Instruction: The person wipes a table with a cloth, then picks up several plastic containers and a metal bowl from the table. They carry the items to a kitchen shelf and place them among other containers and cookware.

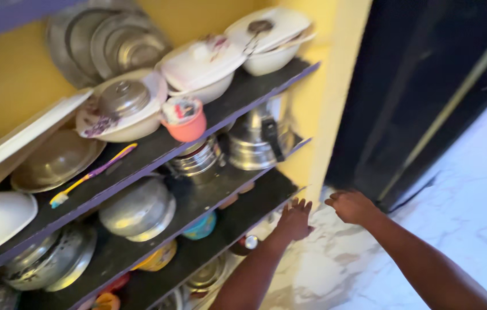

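Down low, both hands hang empty, the left hand (294,220) spread by the lower shelf (266,186) edge, the right hand (351,206) loosely curled over the marble floor (473,206), near the stacked steel pots (258,138).

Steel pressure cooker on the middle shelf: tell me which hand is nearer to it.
Left. The left hand is spread open below the steel pressure cooker, close to the shelf edge. The right hand is further right, over the marble floor.

Both empty hands, left hand (294,220) and right hand (351,206), reach toward the lower shelf (266,186) edge.
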